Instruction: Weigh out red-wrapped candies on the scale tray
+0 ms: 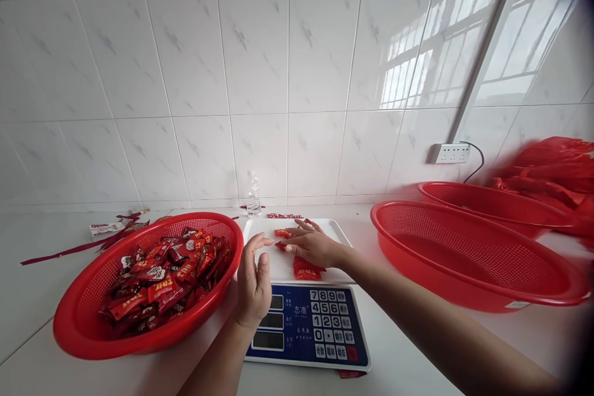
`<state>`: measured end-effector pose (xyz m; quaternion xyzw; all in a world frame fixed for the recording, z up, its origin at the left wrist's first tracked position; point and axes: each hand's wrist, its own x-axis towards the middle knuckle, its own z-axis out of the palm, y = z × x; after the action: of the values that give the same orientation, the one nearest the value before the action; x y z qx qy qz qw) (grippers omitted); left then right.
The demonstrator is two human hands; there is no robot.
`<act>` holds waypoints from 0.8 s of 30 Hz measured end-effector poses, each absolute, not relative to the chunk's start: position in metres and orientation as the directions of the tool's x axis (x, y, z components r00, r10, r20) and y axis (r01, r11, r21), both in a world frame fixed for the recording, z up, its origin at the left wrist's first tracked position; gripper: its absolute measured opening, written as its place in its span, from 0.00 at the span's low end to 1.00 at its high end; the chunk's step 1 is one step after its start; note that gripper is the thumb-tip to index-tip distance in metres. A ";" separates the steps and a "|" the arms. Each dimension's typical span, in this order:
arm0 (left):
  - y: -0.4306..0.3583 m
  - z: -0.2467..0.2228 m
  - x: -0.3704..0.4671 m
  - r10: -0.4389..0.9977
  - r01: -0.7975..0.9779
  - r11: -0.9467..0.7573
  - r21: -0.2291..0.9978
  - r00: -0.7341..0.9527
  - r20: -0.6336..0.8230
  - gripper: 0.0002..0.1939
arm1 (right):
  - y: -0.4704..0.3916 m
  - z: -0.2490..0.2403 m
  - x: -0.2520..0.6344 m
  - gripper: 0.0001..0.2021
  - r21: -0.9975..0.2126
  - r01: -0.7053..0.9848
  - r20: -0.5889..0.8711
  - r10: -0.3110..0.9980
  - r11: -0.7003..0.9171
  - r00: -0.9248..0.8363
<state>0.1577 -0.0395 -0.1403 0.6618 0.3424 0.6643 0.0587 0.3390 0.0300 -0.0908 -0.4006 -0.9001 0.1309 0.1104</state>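
Note:
A digital scale (304,340) with a blue keypad panel stands before me, its white weighing tray (334,232) behind the panel. Several small red wrapped packets (307,271) lie on the tray. Over them, palm down, is my right hand (315,246), its fingers stretched out and partly covering the packets; whether it touches them I cannot tell. My left hand (254,288) is raised at the tray's near left corner, thumb and fingers apart and nothing in it. To its left sits an oval red perforated basket (74,328) holding many more red packets (171,272).
Two red baskets, a near one (464,284) and a far one (492,198), stand at the right. Red plastic bags (552,167) are heaped behind them. By the tiled wall are a clear bottle (253,195) and a power socket (451,153). Dark red strips (78,252) lie at left.

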 end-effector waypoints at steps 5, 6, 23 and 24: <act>-0.039 -0.141 0.158 0.540 0.384 -0.751 0.538 -0.112 0.834 0.16 | 0.042 -0.095 0.339 0.28 -0.344 0.743 0.069 0.805 0.574 -0.590; -0.039 -0.140 0.158 0.539 0.385 -0.751 0.537 -0.112 0.835 0.16 | 0.043 -0.095 0.340 0.28 -0.347 0.744 0.067 0.807 0.571 -0.587; -0.045 -0.135 0.159 0.530 0.409 -0.759 0.507 -0.065 0.845 0.14 | -0.016 -0.082 0.384 0.26 -0.473 0.575 0.048 0.671 0.668 -0.740; -0.045 -0.135 0.159 0.532 0.411 -0.757 0.508 -0.065 0.844 0.14 | -0.016 -0.083 0.381 0.25 -0.462 0.573 0.050 0.665 0.677 -0.745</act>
<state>0.1590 -0.0453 -0.1346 0.6820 0.3456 0.6428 0.0468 0.3811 -0.0164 -0.0827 -0.3405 -0.9093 0.2138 0.1075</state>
